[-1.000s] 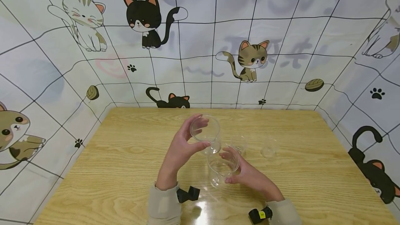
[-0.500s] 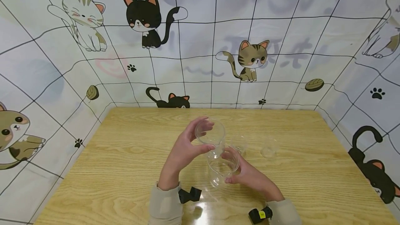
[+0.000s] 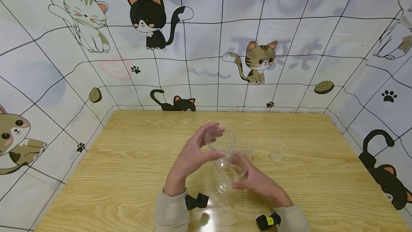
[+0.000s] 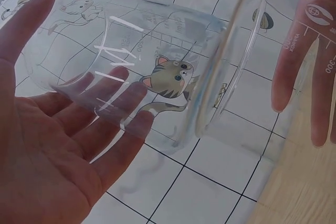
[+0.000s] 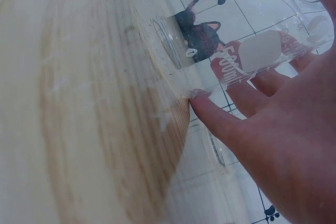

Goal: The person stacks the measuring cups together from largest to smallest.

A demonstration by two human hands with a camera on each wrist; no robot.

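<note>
A clear glass beaker (image 3: 220, 139) is gripped by my left hand (image 3: 193, 156), thumb on the near side and fingers behind. White measuring marks show on its wall (image 4: 118, 51) in the left wrist view. Its base overlaps the mouth of a larger clear beaker (image 3: 222, 180) just below, which stands on the table. My right hand (image 3: 255, 180) holds that larger beaker from the right side, thumb in front and fingers round the back. In the right wrist view, a 500 ml print shows on the glass (image 5: 262, 51) at those fingers.
Two more small clear glass vessels stand on the wooden table (image 3: 138, 160): one (image 3: 247, 148) just behind my right hand, another (image 3: 276, 153) further right. A cat-patterned cloth backdrop (image 3: 206, 63) rises along the back and both sides.
My left hand has carried its beaker to the right and slightly toward me, over the larger beaker's mouth. The right hand and its beaker have stayed put.
</note>
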